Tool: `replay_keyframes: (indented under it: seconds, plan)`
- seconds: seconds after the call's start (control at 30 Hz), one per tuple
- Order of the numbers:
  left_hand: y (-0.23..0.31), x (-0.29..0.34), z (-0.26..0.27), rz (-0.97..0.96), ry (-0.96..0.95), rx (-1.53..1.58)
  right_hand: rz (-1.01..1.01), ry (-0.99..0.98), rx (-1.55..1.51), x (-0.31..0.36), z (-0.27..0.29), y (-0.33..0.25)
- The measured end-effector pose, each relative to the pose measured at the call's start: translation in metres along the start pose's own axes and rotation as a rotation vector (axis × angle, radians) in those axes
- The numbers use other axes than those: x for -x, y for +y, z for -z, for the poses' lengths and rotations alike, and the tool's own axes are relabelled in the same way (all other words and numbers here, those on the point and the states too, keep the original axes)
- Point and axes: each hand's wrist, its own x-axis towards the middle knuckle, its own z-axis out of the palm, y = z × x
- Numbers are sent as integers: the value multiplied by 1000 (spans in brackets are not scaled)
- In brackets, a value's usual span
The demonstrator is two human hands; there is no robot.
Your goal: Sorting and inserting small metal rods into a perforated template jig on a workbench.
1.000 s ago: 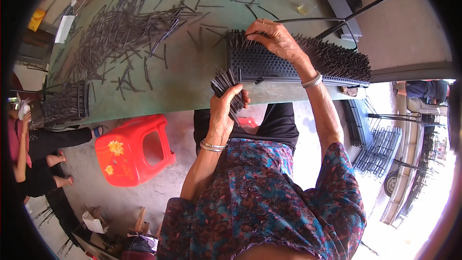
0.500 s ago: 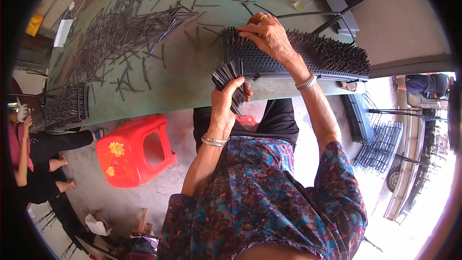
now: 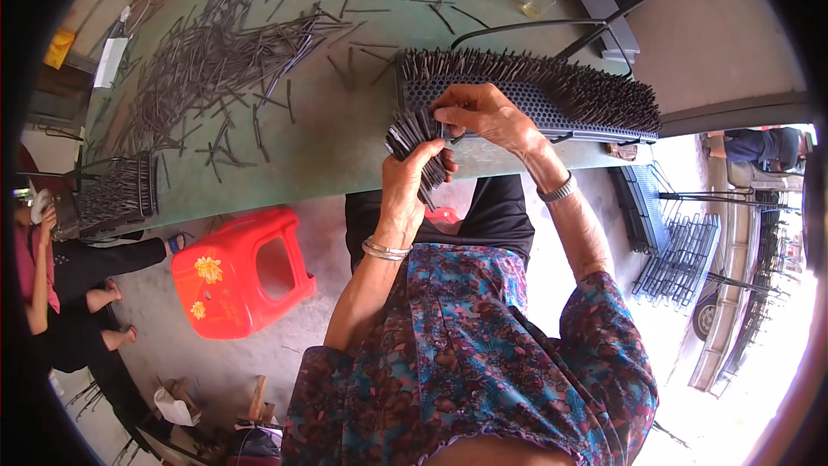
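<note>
My left hand is closed around a bundle of thin dark sticks, their ends fanning out above the thumb. My right hand is at the bundle's right side, its thumb and fingertips pinched on a dark stick there. Just beyond both hands, a black perforated rack rests along the table's near edge. Many dark sticks stand upright in its holes along the far side and toward the right end, while the holes nearer my right hand show bare.
Loose sticks lie heaped on the green table. Another filled rack sits at its left end, near a person. A red stool stands below the edge. More racks are stacked at right.
My right hand has moved from the rack's far left part back toward me, down to the bundle. My left hand stays nearly in place, still gripping the sticks.
</note>
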Motion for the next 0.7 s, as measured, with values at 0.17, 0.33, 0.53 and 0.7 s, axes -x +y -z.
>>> replay_keyframes:
  seconds: [0.17, 0.33, 0.53, 0.7]
  plan:
    - [4, 1, -2, 5, -20, -11, 17, 92, -64, 3, -6, 3]
    - [11, 0, -4, 30, -30, -115, -24, 98, -120, 7, -2, 1]
    - [5, -9, 4, 136, -115, 130, 56, 237, -109, 12, 6, 0]
    - [0, -12, 8, 129, -66, 173, 224, 548, 98, -5, 11, -11]
